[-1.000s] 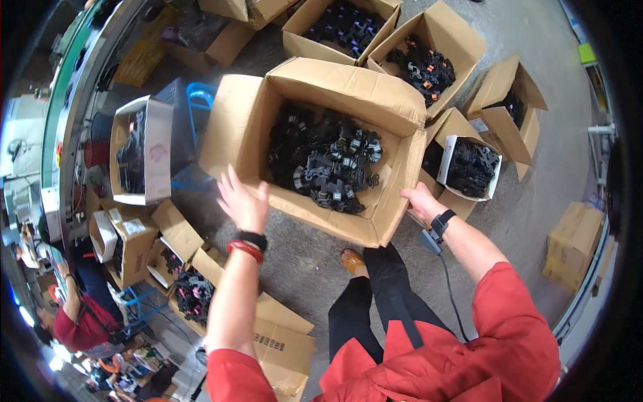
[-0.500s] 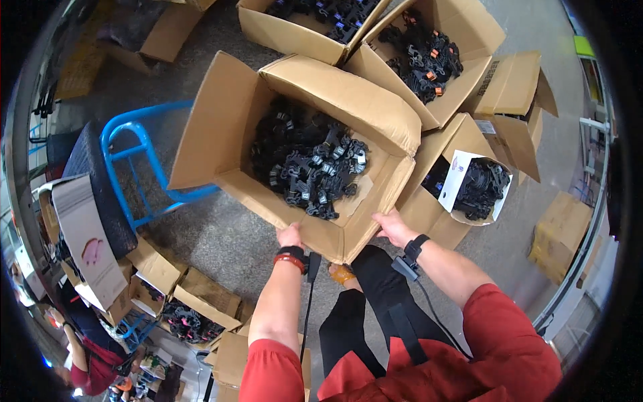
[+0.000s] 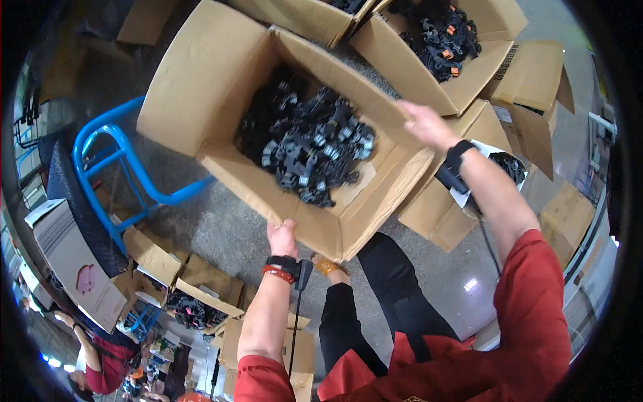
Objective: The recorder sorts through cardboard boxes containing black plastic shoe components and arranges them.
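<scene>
A large open cardboard box (image 3: 385, 204) sits in front of me, tilted so that I look down into it. Inside lies a heap of small black plastic pieces (image 3: 311, 144), many with pale square tags; they look like hangers, but their exact kind is hard to make out. My left hand (image 3: 281, 239) is closed on the box's near edge, left of its near corner. Farther up, my right hand (image 3: 429, 126) is closed over the rim at the box's right side. Both sets of fingers are partly hidden by the cardboard.
A blue tubular trolley frame (image 3: 110, 151) stands at the left. Another open box (image 3: 402, 63) with orange-tagged black pieces is at the far right, beside a flapped carton (image 3: 529, 77). Several cartons (image 3: 207, 281) line the lower left, where another person (image 3: 110, 365) is. My legs are close to the box.
My right hand has moved from near the box's near corner up to its right rim. The box appears larger and its far end has shifted left. My left hand keeps its hold.
</scene>
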A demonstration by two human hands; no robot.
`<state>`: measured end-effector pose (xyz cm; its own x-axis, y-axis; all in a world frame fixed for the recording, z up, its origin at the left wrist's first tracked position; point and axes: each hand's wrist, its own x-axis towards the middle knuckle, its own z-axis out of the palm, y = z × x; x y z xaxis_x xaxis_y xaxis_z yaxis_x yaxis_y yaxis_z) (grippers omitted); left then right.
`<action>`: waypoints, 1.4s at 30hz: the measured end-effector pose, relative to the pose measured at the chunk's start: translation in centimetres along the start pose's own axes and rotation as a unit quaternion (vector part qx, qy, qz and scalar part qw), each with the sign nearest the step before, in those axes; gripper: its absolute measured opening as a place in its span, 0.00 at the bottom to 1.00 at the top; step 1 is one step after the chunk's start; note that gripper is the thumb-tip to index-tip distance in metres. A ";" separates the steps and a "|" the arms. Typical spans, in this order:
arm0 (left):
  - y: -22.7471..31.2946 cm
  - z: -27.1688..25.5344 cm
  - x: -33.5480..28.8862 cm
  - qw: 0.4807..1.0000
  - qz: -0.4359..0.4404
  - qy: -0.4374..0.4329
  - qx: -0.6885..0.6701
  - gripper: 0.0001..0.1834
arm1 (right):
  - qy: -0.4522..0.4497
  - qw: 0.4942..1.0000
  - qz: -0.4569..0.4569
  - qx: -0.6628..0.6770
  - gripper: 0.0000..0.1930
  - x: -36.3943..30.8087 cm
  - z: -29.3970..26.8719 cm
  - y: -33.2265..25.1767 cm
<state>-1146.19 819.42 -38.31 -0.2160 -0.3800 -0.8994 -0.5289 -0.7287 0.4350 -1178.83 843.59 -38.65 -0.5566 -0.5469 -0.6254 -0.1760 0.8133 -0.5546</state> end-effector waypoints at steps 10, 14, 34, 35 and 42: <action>-4.9 6.6 6.2 0.977 0.072 -0.119 0.163 0.41 | 0.181 0.912 -0.027 -0.367 0.12 4.2 0.9 7.2; -3.4 6.8 0.6 0.980 0.046 -0.066 0.180 0.50 | -0.097 0.798 -0.023 -0.595 0.08 3.6 -5.7 13.6; -31.2 -44.5 -43.1 0.774 -0.113 0.601 0.164 0.23 | -0.262 0.928 -0.140 -0.226 0.10 -15.8 25.5 -28.1; -32.7 -46.9 -43.5 0.755 -0.115 0.626 0.156 0.27 | -0.268 0.911 -0.192 -0.247 0.09 -16.4 27.9 -28.1; -37.3 -51.6 -46.9 0.880 -0.012 0.392 -0.266 0.26 | -0.362 0.744 -0.523 -0.204 0.07 -39.0 50.6 -49.2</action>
<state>-1073.95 835.06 -10.12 0.5338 -0.4859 -0.6921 -0.0217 -0.8260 0.5632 -1107.38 814.89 -14.76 0.6154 -0.7670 -0.1815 -0.5197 -0.2217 -0.8251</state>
